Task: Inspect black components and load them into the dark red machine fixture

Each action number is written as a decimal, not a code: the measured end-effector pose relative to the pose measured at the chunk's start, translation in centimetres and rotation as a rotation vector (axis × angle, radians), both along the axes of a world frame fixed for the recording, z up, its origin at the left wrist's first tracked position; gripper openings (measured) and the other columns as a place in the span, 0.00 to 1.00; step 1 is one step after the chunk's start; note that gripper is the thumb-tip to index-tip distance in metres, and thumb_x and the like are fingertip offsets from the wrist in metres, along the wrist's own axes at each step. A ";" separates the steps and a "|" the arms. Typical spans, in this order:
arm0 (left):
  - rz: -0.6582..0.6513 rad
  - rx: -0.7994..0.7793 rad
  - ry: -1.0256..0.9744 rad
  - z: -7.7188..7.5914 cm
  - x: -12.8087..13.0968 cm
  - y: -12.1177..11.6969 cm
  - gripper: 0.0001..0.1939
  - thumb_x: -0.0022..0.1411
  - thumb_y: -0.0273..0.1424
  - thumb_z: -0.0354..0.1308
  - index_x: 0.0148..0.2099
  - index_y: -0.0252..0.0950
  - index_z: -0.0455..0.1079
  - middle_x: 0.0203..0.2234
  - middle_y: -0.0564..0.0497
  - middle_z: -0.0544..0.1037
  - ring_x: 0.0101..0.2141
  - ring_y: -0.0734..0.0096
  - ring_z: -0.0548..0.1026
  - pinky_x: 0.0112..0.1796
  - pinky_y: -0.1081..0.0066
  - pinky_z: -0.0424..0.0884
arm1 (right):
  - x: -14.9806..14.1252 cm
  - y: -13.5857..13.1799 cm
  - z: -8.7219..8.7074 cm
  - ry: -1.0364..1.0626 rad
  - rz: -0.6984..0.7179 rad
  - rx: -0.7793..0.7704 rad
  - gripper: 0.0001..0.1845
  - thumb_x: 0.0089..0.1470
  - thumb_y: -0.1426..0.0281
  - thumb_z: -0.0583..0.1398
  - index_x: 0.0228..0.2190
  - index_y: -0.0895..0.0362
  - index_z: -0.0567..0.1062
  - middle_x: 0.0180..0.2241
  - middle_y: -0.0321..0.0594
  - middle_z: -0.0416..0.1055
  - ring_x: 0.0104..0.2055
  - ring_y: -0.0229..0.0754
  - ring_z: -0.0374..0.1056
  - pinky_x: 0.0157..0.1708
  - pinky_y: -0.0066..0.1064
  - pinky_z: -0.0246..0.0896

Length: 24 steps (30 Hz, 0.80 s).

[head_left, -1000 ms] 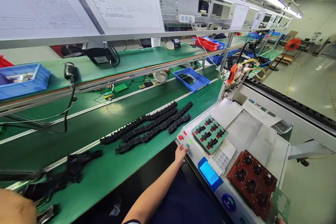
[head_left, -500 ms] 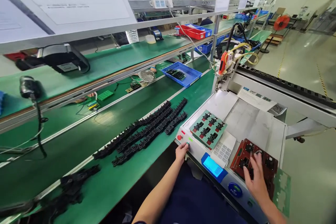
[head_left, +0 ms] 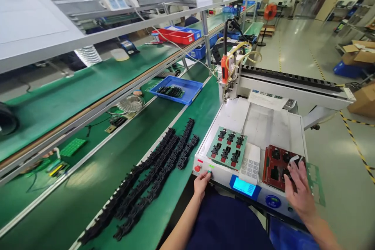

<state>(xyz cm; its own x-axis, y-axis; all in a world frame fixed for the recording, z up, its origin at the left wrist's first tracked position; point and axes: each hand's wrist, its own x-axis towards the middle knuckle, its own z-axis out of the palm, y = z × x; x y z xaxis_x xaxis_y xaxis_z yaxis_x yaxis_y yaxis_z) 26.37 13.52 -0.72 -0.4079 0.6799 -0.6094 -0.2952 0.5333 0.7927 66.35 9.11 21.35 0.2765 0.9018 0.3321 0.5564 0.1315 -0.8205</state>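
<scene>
At the front left corner of a white benchtop machine [head_left: 202, 161], my left hand [head_left: 201, 186] has its fingers closed at a small green button [head_left: 209, 172]. My right hand [head_left: 300, 185] hovers over the right part of a red-brown fixture [head_left: 271, 164], its fingers apart. A small pale strip [head_left: 294, 159] shows by those fingertips; I cannot make out what it is. Black parts sit in the fixture, partly covered by the hand. Left of it, a light green plate [head_left: 218, 156] carries several black parts with red pieces. Between them lies a grey keypad [head_left: 250, 166].
Rows of black plastic parts [head_left: 158, 174] lie on the green bench at left. Beyond them is a blue tray [head_left: 191, 88] with dark boards. The machine's gantry [head_left: 293, 80] spans the back, with an orange tool head [head_left: 224, 68]. A blue-lit display [head_left: 244, 186] faces me.
The view has turned right, so the bench slides left. My left hand stays at the button. My right hand has shifted slightly right over the fixture, uncovering more of its middle.
</scene>
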 end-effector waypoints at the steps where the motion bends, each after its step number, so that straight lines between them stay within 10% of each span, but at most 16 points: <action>1: -0.023 -0.011 0.019 0.4 -0.1 0.1 0.15 0.49 0.32 0.80 0.36 0.35 0.79 0.30 0.48 0.85 0.31 0.65 0.84 0.39 0.66 0.81 | -0.4 -0.8 0.8 -0.004 -0.015 0.007 0.27 0.57 0.65 0.69 0.57 0.43 0.75 0.69 0.41 0.63 0.69 0.64 0.62 0.69 0.67 0.56; 5: -0.129 -0.060 0.103 1.8 -0.3 0.7 0.14 0.51 0.37 0.76 0.30 0.38 0.75 0.23 0.51 0.81 0.28 0.64 0.82 0.35 0.67 0.80 | -3.7 -3.0 3.2 0.265 -0.176 0.065 0.43 0.59 0.61 0.69 0.69 0.41 0.59 0.76 0.44 0.45 0.69 0.64 0.62 0.63 0.63 0.67; 11: -0.540 -0.087 0.061 5.7 0.3 0.0 0.26 0.46 0.51 0.76 0.21 0.37 0.69 0.13 0.53 0.71 0.17 0.67 0.72 0.22 0.69 0.69 | -8.8 -3.0 4.4 0.745 -0.238 0.012 0.49 0.54 0.59 0.74 0.69 0.36 0.57 0.77 0.45 0.42 0.71 0.63 0.59 0.58 0.52 0.73; 18: -1.224 0.332 -0.422 16.8 5.5 -1.7 0.36 0.45 0.48 0.80 0.52 0.34 0.80 0.40 0.43 0.83 0.40 0.60 0.80 0.43 0.65 0.75 | -13.7 -3.8 5.0 0.962 -0.032 0.000 0.39 0.61 0.60 0.69 0.67 0.34 0.60 0.77 0.40 0.43 0.73 0.61 0.55 0.57 0.49 0.74; 24: -1.116 0.465 -0.735 23.6 8.9 -2.8 0.41 0.45 0.43 0.81 0.59 0.48 0.70 0.52 0.46 0.77 0.44 0.55 0.81 0.38 0.62 0.80 | -16.2 -4.5 5.7 0.827 -0.056 0.211 0.34 0.67 0.62 0.63 0.69 0.35 0.58 0.76 0.36 0.47 0.75 0.56 0.50 0.70 0.59 0.56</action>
<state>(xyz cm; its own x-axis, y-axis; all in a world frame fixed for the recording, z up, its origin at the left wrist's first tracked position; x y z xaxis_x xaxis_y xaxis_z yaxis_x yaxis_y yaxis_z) 35.23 10.68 22.91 0.7776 0.6238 -0.0790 -0.3142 0.4943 0.8105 50.11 4.63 27.08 0.5463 0.8215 0.1635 -0.2001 0.3175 -0.9269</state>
